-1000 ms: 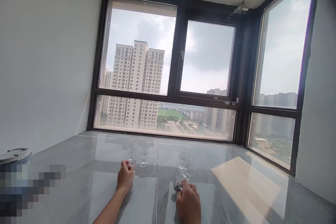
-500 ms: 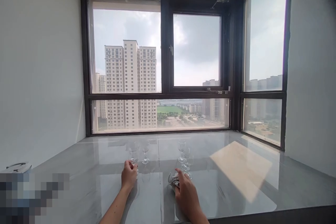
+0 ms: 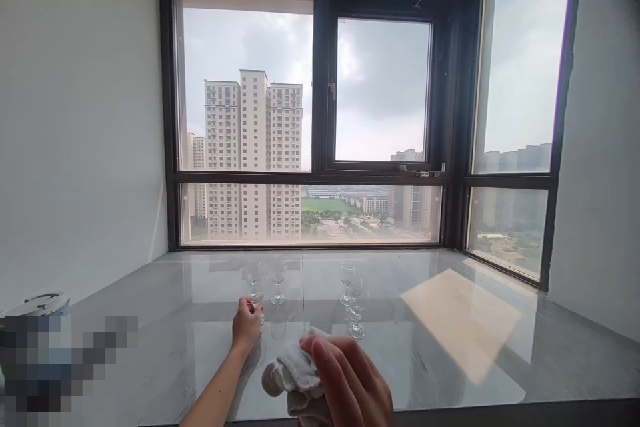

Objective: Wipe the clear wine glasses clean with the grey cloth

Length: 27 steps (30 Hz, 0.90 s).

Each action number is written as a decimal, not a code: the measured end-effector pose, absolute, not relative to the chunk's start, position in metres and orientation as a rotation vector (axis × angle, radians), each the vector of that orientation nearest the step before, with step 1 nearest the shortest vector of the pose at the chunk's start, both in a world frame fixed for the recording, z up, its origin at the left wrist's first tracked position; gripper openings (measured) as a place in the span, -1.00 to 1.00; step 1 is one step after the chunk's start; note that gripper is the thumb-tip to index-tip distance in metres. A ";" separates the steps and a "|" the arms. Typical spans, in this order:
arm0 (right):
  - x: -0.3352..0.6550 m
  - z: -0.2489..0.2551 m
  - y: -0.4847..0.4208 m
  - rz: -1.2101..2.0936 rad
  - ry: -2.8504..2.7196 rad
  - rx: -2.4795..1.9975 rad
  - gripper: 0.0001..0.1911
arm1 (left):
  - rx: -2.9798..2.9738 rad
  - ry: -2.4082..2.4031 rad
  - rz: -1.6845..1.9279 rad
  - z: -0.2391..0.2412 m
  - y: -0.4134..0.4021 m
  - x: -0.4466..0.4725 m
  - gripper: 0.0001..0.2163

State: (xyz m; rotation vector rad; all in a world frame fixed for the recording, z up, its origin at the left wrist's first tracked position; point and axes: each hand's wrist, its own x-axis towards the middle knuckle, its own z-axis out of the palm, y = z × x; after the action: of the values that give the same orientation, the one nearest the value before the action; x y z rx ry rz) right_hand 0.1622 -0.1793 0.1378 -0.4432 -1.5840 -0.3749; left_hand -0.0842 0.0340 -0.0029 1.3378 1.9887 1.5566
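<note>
My right hand (image 3: pixel 355 377) is raised close to the camera, its fingers closed on a crumpled white cloth (image 3: pixel 300 363). Farther off, my left hand (image 3: pixel 247 325) is closed at the foot of a clear stemmed glass (image 3: pixel 256 273); the fingers hide most of the glass's base. Just right of it stands a second stemmed glass (image 3: pixel 279 275), upright and apart from my hand. Two more upright clear glasses, one at the back (image 3: pixel 347 273) and one nearer (image 3: pixel 356 310), overlap in view beyond my right hand.
The glasses stand on a glossy grey ledge (image 3: pixel 200 307) under dark-framed windows (image 3: pixel 320 177). A patch of sunlight (image 3: pixel 465 320) lies on the right part. At the left edge a round container with a handle (image 3: pixel 47 303) is partly blurred out.
My right hand has lifted the cloth off the ledge beside the right glasses and brought it left and toward the camera. My left hand stays at its glass. The view has shifted slightly.
</note>
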 end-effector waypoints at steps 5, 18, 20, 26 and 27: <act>0.168 0.110 -0.155 -0.202 -1.647 -0.627 -0.37 | 1.351 1.979 1.523 -0.002 0.031 -0.082 -0.94; 0.161 -0.022 -0.031 0.207 -1.509 -1.232 -0.39 | 1.857 1.907 1.517 -0.011 0.024 -0.074 -0.90; 0.162 -0.026 -0.028 0.239 -1.486 -1.236 -0.40 | 1.990 1.912 1.525 -0.011 0.022 -0.071 -0.85; 0.151 -0.036 -0.025 0.266 -1.502 -1.006 -0.34 | 2.384 1.787 1.359 -0.006 0.019 -0.061 -0.75; 0.146 -0.035 -0.026 0.236 -1.520 -0.964 -0.31 | 2.439 1.760 1.329 -0.005 0.017 -0.060 -0.74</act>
State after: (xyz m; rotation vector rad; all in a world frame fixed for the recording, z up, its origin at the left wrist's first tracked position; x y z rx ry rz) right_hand 0.1462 -0.0257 -0.0347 -0.9636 -1.5197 0.2357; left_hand -0.0600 0.0174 -0.0049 2.4387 1.7602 1.3286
